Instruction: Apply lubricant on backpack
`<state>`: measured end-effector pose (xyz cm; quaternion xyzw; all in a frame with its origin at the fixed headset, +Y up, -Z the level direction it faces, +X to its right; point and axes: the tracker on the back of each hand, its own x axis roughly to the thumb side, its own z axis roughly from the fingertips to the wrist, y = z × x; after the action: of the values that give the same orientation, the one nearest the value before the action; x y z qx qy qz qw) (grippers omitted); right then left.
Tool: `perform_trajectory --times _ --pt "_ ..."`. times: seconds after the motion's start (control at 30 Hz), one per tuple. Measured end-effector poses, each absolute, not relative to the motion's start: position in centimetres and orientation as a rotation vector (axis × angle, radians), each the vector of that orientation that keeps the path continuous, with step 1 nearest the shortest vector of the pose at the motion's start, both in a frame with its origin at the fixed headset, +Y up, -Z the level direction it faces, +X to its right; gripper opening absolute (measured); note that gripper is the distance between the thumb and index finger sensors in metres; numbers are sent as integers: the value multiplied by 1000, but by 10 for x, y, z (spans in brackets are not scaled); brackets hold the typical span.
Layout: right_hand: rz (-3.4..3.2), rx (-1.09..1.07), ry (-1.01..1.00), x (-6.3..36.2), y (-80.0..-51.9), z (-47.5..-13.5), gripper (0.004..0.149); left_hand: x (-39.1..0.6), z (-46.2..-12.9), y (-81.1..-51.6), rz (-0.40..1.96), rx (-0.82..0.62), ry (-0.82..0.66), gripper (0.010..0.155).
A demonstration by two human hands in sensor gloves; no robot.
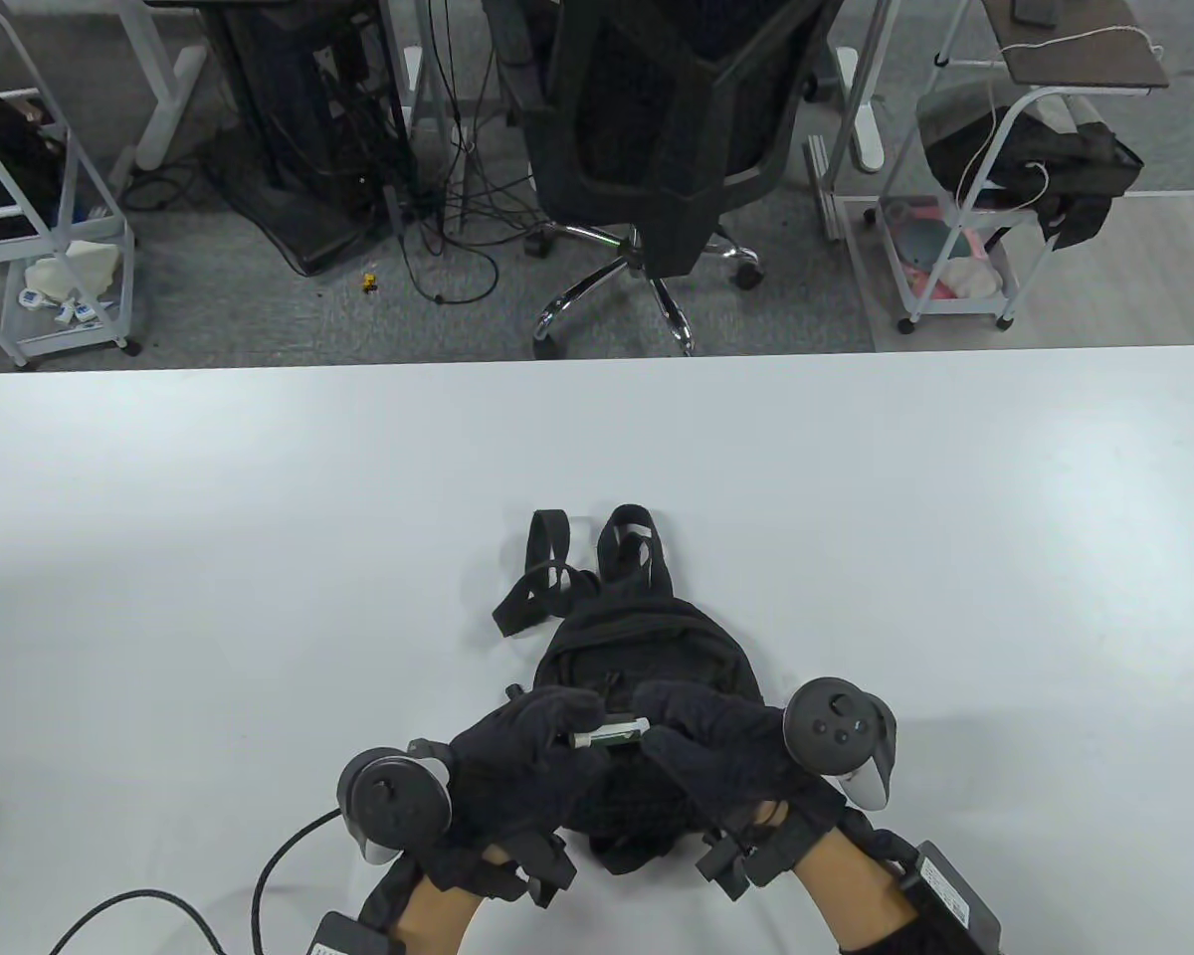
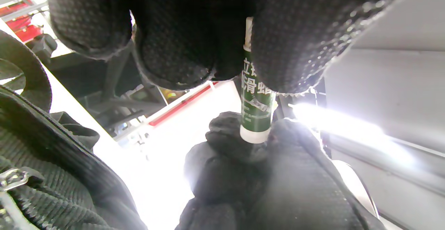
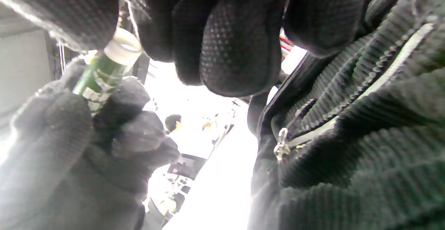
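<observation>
A small black backpack [image 1: 647, 637] lies on the white table [image 1: 259, 547] near the front edge, straps pointing away. Both hands hold a small green-and-white lubricant tube [image 1: 609, 737] level just above it. My left hand [image 1: 582, 731] grips the tube's green body [image 2: 256, 98]. My right hand [image 1: 657, 731] pinches its white end [image 3: 122, 47]. The backpack's ribbed fabric and zipper with a metal pull [image 3: 281, 145] show in the right wrist view. The bag [image 2: 41, 174] also shows in the left wrist view. The bag's lower part is hidden under my hands.
A black cable [image 1: 289, 856] runs over the table from my left wrist to the front left edge. Beyond the table's far edge stand an office chair [image 1: 657, 129] and wire carts [image 1: 965, 229] on the floor.
</observation>
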<state>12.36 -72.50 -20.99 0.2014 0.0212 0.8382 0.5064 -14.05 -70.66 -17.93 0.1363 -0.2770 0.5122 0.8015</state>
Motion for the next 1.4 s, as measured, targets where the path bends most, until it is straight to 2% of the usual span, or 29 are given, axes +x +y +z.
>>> perform_trajectory --times 0.3,0.93,1.03,1.23,1.33,1.4 --pt "2048 520 101 113 -727 -206 47 -138 -179 -708 1175 271 -629 57" --pt "1996 516 206 103 -733 -204 52 -134 -183 -724 1226 195 -510 59" --pt "2036 549 200 112 -722 -208 52 -136 -184 -724 1266 181 -496 58" --pt "2277 500 -51 154 -683 -214 58 -140 -185 -723 1249 193 -472 57" --pt "2478 409 -111 173 -673 -217 59 -141 -185 -723 1265 185 -465 57" --pt "2583 304 -63 183 -674 -220 58 -140 -186 -724 1277 171 -476 57"
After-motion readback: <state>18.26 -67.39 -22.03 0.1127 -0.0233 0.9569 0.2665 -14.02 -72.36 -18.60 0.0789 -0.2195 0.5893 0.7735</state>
